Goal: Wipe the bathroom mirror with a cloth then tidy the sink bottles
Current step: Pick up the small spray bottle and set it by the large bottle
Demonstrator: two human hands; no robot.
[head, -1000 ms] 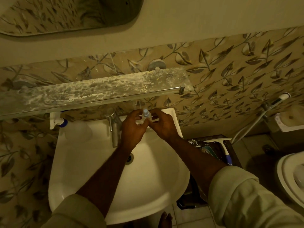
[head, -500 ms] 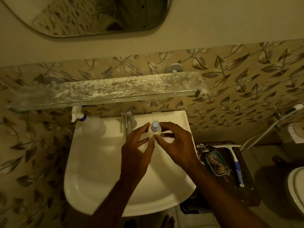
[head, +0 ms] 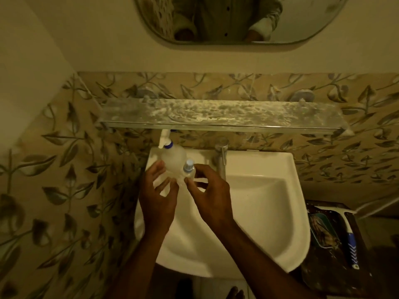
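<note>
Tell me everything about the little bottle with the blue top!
The little bottle looks like clear plastic, with a pale blue cap on top. It stands upright at the sink's back left corner, close against the bigger spray bottle. The right hand has fingertips at its side; the left hand is spread open beside it. Whether it rests on the rim or is held cannot be told.

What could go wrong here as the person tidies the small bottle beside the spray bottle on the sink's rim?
1. The small bottle sits tight against the spray bottle; a nudge from either hand could topple one.
2. Both stand on the sink rim's back left corner, so a knock may drop them into the basin or off the edge.
</note>
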